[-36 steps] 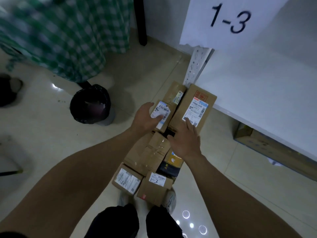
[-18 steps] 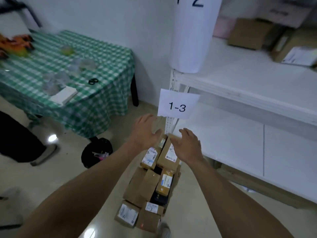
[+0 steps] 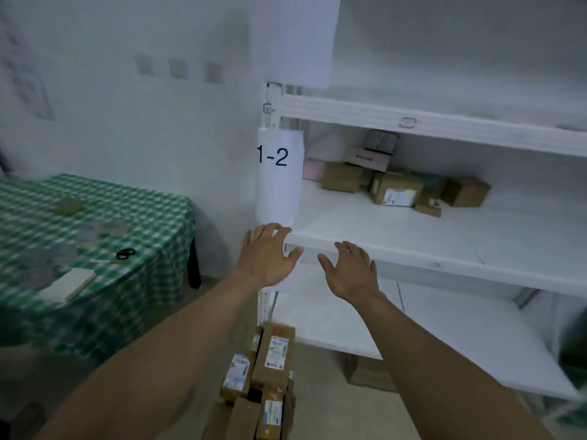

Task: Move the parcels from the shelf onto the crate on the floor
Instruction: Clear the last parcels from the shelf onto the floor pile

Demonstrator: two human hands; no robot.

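Fetch step: left hand [image 3: 265,255] and right hand [image 3: 351,273] are hovering empty, spread, at shelf [image 3: 444,258] edge; probably reaching deeper next for parcels [image 3: 397,190].

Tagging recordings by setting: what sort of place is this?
Probably a parcel storage or pickup room: white shelving with a paper bay label reading 1-2, cardboard parcels on it, and labelled parcels stacked at floor level.

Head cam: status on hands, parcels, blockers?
Left hand, right hand open, empty, near 1-2 shelf front edge. Parcels at shelf's back, untouched. Bare board between; nothing in the way.
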